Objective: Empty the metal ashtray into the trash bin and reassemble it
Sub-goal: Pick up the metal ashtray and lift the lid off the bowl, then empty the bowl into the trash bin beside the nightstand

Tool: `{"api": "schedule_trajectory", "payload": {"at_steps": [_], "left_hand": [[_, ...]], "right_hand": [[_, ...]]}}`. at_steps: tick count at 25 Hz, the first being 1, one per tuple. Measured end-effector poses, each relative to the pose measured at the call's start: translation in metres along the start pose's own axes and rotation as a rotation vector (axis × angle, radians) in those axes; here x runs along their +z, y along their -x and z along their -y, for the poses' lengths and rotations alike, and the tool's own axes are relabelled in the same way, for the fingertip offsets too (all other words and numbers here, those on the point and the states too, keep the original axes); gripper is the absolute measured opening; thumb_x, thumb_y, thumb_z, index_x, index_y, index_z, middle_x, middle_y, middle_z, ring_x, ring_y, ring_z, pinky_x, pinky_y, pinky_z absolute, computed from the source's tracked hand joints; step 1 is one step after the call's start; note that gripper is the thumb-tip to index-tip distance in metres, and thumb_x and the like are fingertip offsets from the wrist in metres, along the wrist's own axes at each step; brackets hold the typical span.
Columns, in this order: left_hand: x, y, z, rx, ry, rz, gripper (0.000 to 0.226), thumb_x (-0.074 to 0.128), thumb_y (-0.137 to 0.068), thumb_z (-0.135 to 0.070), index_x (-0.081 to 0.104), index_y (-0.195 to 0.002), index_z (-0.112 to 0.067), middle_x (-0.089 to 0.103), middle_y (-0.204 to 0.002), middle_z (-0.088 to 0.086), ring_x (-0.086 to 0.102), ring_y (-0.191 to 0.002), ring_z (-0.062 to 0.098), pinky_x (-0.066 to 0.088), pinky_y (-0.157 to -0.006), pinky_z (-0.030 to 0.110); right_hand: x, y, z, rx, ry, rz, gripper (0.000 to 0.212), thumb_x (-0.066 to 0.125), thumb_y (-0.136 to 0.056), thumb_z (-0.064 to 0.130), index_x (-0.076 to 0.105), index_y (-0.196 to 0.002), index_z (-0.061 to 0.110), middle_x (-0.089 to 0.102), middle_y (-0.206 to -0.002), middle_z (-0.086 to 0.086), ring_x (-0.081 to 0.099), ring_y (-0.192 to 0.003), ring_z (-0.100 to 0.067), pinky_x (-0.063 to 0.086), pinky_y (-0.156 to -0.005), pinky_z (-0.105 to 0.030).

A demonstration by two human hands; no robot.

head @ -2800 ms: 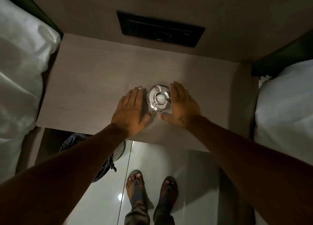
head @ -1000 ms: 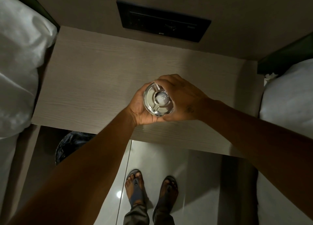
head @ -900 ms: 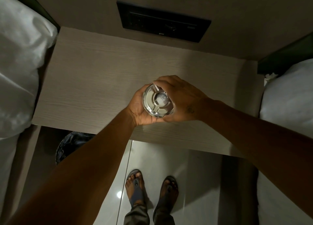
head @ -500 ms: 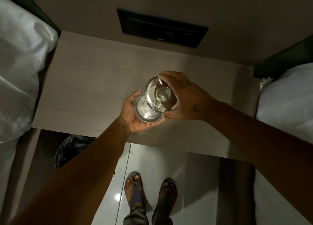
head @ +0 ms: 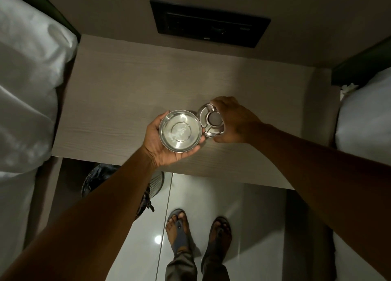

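Note:
The metal ashtray is in two parts above the nightstand [head: 118,103]. Its round bowl [head: 179,130], with pale ash on the bottom, rests in the palm of my left hand [head: 163,147]. Just to the right, my right hand [head: 234,122] grips the lid [head: 210,122], a metal disc with a hole in the middle, low over the wood. The trash bin [head: 99,175], lined with a dark bag, stands on the floor below the nightstand's front left edge, partly hidden by my left forearm.
White bedding [head: 27,94] borders the nightstand on the left and more bedding [head: 366,120] on the right. A black switch panel [head: 209,22] is set in the wall behind. My sandalled feet [head: 198,230] stand on the glossy tiled floor.
Both hands lifted the whole ashtray off the nightstand. The right hand then pulled the lid off and carried it right, while the left hand kept the bowl.

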State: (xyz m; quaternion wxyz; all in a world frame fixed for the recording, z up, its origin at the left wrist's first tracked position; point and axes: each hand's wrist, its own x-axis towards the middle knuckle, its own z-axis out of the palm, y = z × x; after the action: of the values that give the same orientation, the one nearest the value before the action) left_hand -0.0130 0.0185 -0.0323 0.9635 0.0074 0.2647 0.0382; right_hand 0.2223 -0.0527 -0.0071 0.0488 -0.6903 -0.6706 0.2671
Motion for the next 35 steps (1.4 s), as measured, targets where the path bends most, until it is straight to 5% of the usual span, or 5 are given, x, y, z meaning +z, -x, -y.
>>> {"api": "schedule_trajectory", "payload": {"at_steps": [12, 19, 26, 30, 35], "left_hand": [[-0.003, 0.027, 0.003, 0.024, -0.049, 0.03, 0.082, 0.048, -0.087, -0.069, 0.052, -0.142, -0.008, 0.055, -0.142, 0.021, 0.056, -0.125, 0.04, 0.053, -0.096, 0.05], [-0.026, 0.113, 0.023, 0.327, -0.061, -0.113, 0.076, 0.063, -0.08, -0.061, 0.055, -0.139, -0.015, 0.062, -0.135, 0.019, 0.057, -0.124, 0.04, 0.053, -0.097, 0.051], [-0.087, 0.185, 0.077, 0.645, -0.006, -0.784, 0.055, 0.06, -0.085, -0.06, 0.07, -0.117, -0.016, 0.064, -0.132, 0.017, 0.062, -0.12, 0.038, 0.051, -0.099, 0.053], [-0.103, 0.145, 0.104, 0.613, -0.668, -1.467, 0.068, 0.062, -0.09, -0.06, 0.048, -0.142, -0.018, 0.049, -0.148, 0.016, 0.048, -0.135, 0.036, 0.039, -0.113, 0.048], [-0.124, 0.092, 0.102, 0.558, -0.667, -1.547, 0.077, 0.065, -0.089, -0.057, 0.043, -0.146, -0.009, 0.049, -0.148, 0.019, 0.042, -0.139, 0.039, 0.03, -0.118, 0.05]], "right_hand": [[0.034, 0.037, -0.008, 0.342, 0.09, -0.019, 0.148, 0.055, -0.052, 0.096, 0.002, -0.155, 0.003, 0.002, -0.166, -0.018, -0.003, -0.153, -0.032, 0.001, -0.123, -0.043], [0.068, 0.039, -0.008, 0.366, 0.25, -0.108, 0.144, 0.032, -0.059, 0.101, 0.011, -0.152, -0.007, 0.008, -0.162, -0.029, 0.004, -0.151, -0.04, 0.002, -0.123, -0.052], [0.08, 0.039, -0.016, 0.344, 0.244, -0.192, 0.144, 0.038, -0.059, 0.101, 0.007, -0.153, -0.004, 0.007, -0.163, -0.027, 0.002, -0.151, -0.038, 0.001, -0.123, -0.05], [0.084, 0.039, -0.019, 0.33, 0.241, -0.224, 0.142, 0.039, -0.06, 0.101, 0.006, -0.153, -0.002, 0.007, -0.163, -0.026, 0.002, -0.151, -0.038, 0.001, -0.123, -0.05], [0.085, 0.038, -0.019, 0.324, 0.243, -0.237, 0.142, 0.038, -0.061, 0.1, 0.006, -0.153, -0.002, 0.008, -0.163, -0.027, 0.003, -0.151, -0.039, 0.001, -0.123, -0.051]]}}
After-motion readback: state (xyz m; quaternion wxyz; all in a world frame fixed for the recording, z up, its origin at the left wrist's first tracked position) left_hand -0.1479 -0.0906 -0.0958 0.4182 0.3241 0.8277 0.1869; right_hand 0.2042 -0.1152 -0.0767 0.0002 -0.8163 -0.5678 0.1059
